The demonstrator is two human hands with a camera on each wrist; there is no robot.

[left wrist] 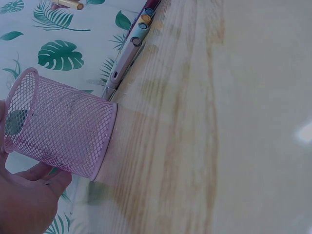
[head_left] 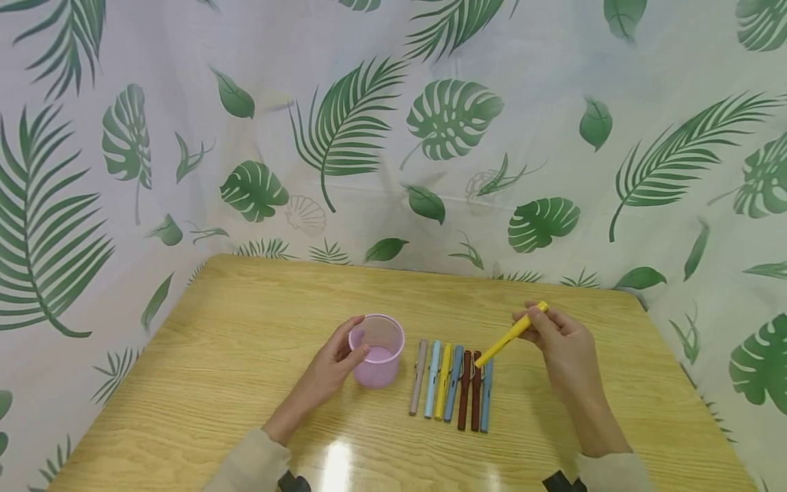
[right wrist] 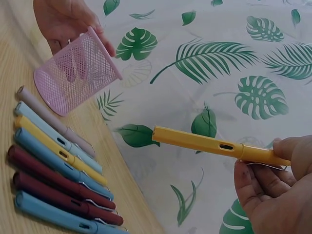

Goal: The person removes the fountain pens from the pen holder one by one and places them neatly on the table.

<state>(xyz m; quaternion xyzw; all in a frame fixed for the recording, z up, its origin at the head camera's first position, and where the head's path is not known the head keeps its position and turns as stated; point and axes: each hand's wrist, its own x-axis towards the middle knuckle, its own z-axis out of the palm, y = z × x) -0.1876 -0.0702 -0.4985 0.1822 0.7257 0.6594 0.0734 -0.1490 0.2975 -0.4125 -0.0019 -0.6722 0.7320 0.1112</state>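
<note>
The right hand (head_left: 562,342) is pinching a yellow pen (head_left: 512,334) above the pen row (head_left: 451,383); the left hand (head_left: 337,359) is gripping the pink mesh cup (head_left: 377,350). The pinch looks light, so the pen may be slipping onto the row.

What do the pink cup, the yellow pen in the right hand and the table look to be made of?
Cup: wire mesh, likely metal with a matte pink coating; the open lattice shows the hand through it.
Pen: probably moulded plastic, matte yellow, faceted barrel with a slot window.
Table: wood-grain top, glossy; glare patches suggest laminate or varnish, which of the two cannot be told.
</note>
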